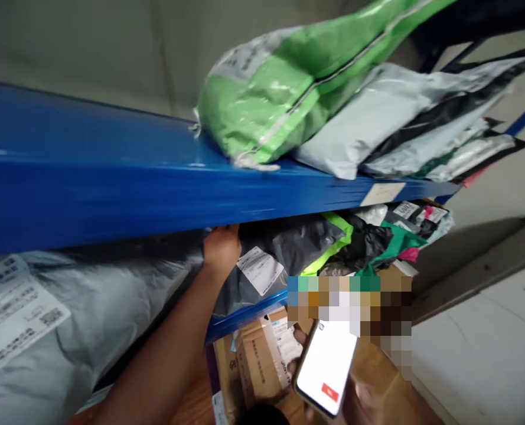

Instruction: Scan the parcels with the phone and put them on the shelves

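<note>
My left hand [222, 247] reaches in under the blue beam, its fingers curled at the upper edge of a dark grey plastic parcel [229, 295] with a white label. The fingertips are partly hidden by the beam and the parcel. To the left of my forearm lies a large silver-grey parcel [124, 307] with a printed label. Lower down, my right hand [364, 404] is wrapped round a smartphone [326, 366], fingers on its left side. Its lit screen is mostly white with a red button near the bottom. A pixelated patch covers the area just above the phone.
A blue shelf beam [111, 189] crosses the view. On the upper shelf lie a green bag [280, 100] and several white and black parcels [372, 112]. More bags [368, 242] fill the right of the lower shelf. Cardboard boxes [257, 360] stand underneath, beside a wall.
</note>
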### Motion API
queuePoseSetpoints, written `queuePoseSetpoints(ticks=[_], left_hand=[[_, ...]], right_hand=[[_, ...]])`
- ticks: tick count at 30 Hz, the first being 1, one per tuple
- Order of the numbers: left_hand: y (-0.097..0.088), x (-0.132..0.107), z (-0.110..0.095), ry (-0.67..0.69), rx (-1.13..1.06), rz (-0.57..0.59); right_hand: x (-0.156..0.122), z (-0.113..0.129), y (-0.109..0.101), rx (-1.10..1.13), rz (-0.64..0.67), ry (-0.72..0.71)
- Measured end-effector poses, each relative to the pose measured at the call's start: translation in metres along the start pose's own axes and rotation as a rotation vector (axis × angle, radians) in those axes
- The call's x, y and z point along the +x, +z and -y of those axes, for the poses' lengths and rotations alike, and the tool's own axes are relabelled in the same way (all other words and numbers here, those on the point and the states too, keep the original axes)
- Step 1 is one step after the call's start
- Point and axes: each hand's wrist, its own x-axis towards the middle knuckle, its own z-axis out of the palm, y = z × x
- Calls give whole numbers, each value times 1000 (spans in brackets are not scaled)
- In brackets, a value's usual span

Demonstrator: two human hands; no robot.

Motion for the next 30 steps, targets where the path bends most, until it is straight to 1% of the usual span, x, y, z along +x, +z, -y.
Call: queuePoseSetpoints(ticks=[1, 3, 4, 5, 6, 7, 8, 9, 10, 11, 13, 14, 16, 18, 20, 21, 22, 24, 25, 27, 30], left_hand=[[0, 0, 0, -1, -2, -14], [0, -1, 0, 6, -1, -36], [1, -1, 0, 8, 3, -40], [1, -1, 0, 7, 8, -42], [0, -1, 1, 2, 13, -43], [-1, -1, 2, -9, 17, -45], [-3, 0, 3, -25, 20, -49], [-6, 1, 5, -43, 25, -56], [-10, 1, 6, -61, 33, -68], [-17, 1, 6, -70, 46, -85], [-33, -4, 4, -62, 98, -125], [-42, -9, 2, -40, 133, -133], [-59, -27, -6, 39, 195, -101], [-69, -52, -17, 173, 222, -25], [-68, -81, -30, 339, 199, 33], [-64, -94, -36, 405, 168, 43], [-58, -105, -43, 438, 125, 43], [-44, -119, -56, 430, 15, 20], [-37, -121, -62, 402, -36, 0], [-24, -116, -75, 343, -104, -43], [-11, -97, -88, 258, -89, -71]], right_hand=[[8, -1, 5, 39, 25, -2], [25, -6, 18, 78, 13, -40], [34, -10, 27, 93, 33, -45], [43, -14, 37, 110, 79, -44], [51, -19, 48, 110, 174, -34], [60, -24, 60, 113, 240, -61], [69, -28, 73, 120, 257, -113], [77, -31, 85, 128, 214, -162], [84, -33, 96, 129, 139, -199], [91, -33, 106, 133, 116, -211], [103, -30, 116, 141, 68, -238], [108, -26, 118, 144, 52, -254], [113, -19, 113, 151, 19, -302], [110, -12, 102, 162, 0, -352], [100, -7, 85, 172, -16, -384], [93, -6, 75, 176, -28, -389], [85, -5, 65, 176, -41, -384], [66, -5, 44, 185, -93, -374], [57, -5, 33, 188, -130, -363], [37, -5, 12, 185, -207, -337], [8, -6, -18, 154, -295, -296]])
